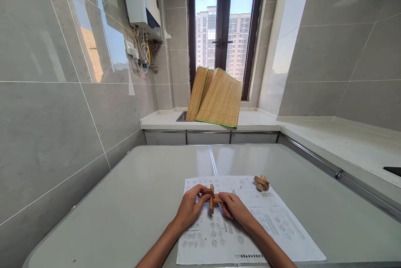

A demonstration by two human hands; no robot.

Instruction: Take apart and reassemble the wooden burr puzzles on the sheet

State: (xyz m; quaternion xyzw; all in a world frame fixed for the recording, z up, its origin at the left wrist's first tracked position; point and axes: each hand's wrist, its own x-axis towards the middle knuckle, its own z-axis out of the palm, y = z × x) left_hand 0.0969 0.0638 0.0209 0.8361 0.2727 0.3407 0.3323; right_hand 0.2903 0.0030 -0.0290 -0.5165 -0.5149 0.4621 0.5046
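Observation:
Between my hands is a small wooden interlocking puzzle (211, 199), its crossed bars held just over a printed sheet (250, 243). My left hand (191, 205) pinches the puzzle from the left with thumb and fingers. From the right, my right hand (234, 207) grips a bar that sticks out to that side. The fingertips partly cover both ends of the puzzle. A second wooden interlocking puzzle (261, 183) rests on the sheet's far right corner, apart from both hands. Small drawings of shapes and lines of text cover the sheet.
The sheet lies on a pale folding table (125, 218). Behind it, bamboo mats (219, 98) lean on a white counter (260, 121) below a dark-framed window (223, 34). A water heater (142, 0) hangs on the left tiled wall. A metal rail (313, 155) borders the right side.

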